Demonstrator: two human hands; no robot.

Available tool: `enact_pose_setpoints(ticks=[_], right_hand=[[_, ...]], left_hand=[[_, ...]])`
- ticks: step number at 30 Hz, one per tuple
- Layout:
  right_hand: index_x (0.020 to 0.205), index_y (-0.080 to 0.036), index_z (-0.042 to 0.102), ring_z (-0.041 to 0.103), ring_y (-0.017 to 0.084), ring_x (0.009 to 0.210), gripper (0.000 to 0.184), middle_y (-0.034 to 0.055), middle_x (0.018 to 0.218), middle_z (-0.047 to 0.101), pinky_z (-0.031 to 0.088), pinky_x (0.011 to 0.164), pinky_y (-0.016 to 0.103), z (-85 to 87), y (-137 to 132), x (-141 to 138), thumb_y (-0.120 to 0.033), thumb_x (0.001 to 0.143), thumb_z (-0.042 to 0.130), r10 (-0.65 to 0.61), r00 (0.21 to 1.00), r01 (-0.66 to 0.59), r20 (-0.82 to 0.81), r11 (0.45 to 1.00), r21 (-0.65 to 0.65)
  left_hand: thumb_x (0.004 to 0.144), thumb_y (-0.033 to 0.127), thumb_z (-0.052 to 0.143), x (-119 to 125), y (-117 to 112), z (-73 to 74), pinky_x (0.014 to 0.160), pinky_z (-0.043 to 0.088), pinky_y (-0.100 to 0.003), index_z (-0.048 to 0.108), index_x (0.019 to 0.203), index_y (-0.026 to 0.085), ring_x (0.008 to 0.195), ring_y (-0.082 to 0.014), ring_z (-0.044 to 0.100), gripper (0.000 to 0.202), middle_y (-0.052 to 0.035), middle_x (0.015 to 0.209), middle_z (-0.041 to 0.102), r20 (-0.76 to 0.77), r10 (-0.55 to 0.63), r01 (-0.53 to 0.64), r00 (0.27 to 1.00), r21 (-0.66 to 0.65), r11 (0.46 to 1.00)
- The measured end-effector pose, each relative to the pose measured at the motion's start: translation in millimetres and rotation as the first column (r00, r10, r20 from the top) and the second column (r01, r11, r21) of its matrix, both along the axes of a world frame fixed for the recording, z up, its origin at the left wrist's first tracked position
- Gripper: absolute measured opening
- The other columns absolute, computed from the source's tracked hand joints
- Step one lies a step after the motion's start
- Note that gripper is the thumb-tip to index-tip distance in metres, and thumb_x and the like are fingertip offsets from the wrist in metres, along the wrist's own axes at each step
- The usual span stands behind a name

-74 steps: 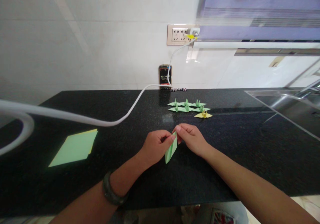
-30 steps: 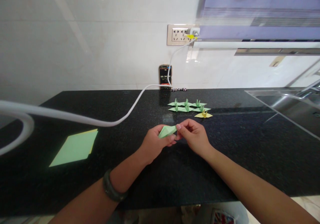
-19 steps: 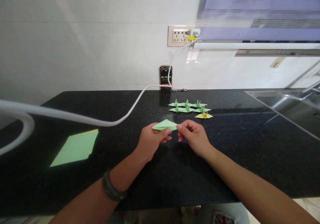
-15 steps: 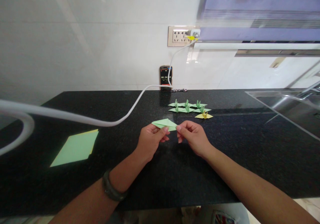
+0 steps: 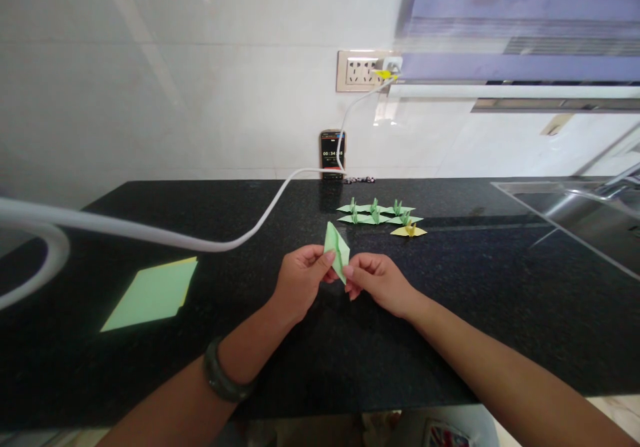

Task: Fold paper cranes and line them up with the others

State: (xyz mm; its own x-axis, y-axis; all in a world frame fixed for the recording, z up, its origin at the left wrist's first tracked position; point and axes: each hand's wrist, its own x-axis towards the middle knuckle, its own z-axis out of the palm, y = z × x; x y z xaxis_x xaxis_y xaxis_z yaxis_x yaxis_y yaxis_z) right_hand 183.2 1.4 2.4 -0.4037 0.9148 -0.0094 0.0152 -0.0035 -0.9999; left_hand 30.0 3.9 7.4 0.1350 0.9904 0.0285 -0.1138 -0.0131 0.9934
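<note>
A small folded piece of light green paper stands nearly upright between both hands above the black counter. My left hand pinches its left side between thumb and fingers. My right hand pinches its lower tip. Both hands are closed on the paper. A dark bracelet sits on my left wrist.
Several finished paper cranes, green and one yellow, lie just behind the hands. A stack of green and yellow sheets lies at the left. A white cable crosses the counter to a wall socket. A phone leans on the wall. A steel sink is at the right.
The folded paper hung point-down, was turned flat and horizontal, and now stands tilted upright. My right hand slid from its right end down to its lower tip.
</note>
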Motion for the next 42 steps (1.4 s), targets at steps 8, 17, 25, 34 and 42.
enact_pose_setpoints(ticks=[8, 17, 25, 34, 42], right_hand=[[0.067, -0.015, 0.05, 0.046, 0.007, 0.045, 0.027, -0.0035, 0.053, 0.049, 0.038, 0.046, 0.02, 0.7, 3.6, 2.6, -0.041, 0.075, 0.052, -0.211, 0.977, 0.203, 0.032, 0.966, 0.163], [0.063, -0.016, 0.05, 0.041, 0.007, 0.041, 0.027, -0.0044, 0.046, 0.048, 0.033, 0.042, 0.019, -0.6, 4.9, 4.5, -0.04, 0.073, 0.055, -0.246, 0.964, 0.223, 0.097, 0.953, 0.203], [0.061, -0.016, 0.049, 0.039, 0.007, 0.039, 0.027, -0.005, 0.043, 0.045, 0.03, 0.04, 0.019, 0.0, 3.8, 1.1, -0.04, 0.073, 0.055, -0.294, 0.949, 0.266, 0.112, 0.94, 0.214], [0.062, -0.017, 0.047, 0.038, 0.007, 0.04, 0.029, -0.0052, 0.043, 0.043, 0.029, 0.041, 0.019, -2.5, 2.6, 1.6, -0.041, 0.075, 0.052, -0.301, 0.944, 0.264, 0.133, 0.934, 0.239], [0.061, -0.017, 0.044, 0.037, 0.006, 0.039, 0.029, -0.0057, 0.043, 0.044, 0.029, 0.041, 0.019, -3.9, 4.1, 1.8, -0.041, 0.076, 0.051, -0.256, 0.963, 0.235, 0.09, 0.953, 0.19]], left_hand=[[0.072, 0.037, 0.053, 0.7, -1.8, 3.5, 0.052, 0.042, -0.022, 0.06, 0.069, 0.012, 0.051, -0.0101, 0.052, 0.026, -0.0013, 0.056, 0.059, -0.097, -0.078, 0.079, 0.992, 0.005, 0.997], [0.073, 0.036, 0.052, -0.1, -1.6, 4.6, 0.052, 0.042, -0.022, 0.062, 0.066, 0.013, 0.051, -0.0107, 0.052, 0.026, -0.0017, 0.054, 0.059, -0.153, -0.088, 0.091, 0.984, 0.014, 0.996], [0.072, 0.036, 0.054, 0.4, -2.7, 4.6, 0.052, 0.041, -0.022, 0.062, 0.067, 0.013, 0.051, -0.0106, 0.053, 0.025, -0.0019, 0.055, 0.06, -0.137, -0.099, 0.1, 0.986, 0.004, 0.995], [0.073, 0.036, 0.053, 0.8, -4.3, 5.7, 0.052, 0.042, -0.022, 0.061, 0.068, 0.012, 0.051, -0.0105, 0.053, 0.026, -0.0027, 0.056, 0.06, -0.131, -0.113, 0.111, 0.985, -0.017, 0.994], [0.072, 0.036, 0.054, 2.0, -3.7, 6.2, 0.051, 0.041, -0.021, 0.063, 0.068, 0.012, 0.051, -0.0099, 0.052, 0.026, -0.0019, 0.055, 0.06, -0.109, -0.121, 0.118, 0.987, -0.031, 0.993]])
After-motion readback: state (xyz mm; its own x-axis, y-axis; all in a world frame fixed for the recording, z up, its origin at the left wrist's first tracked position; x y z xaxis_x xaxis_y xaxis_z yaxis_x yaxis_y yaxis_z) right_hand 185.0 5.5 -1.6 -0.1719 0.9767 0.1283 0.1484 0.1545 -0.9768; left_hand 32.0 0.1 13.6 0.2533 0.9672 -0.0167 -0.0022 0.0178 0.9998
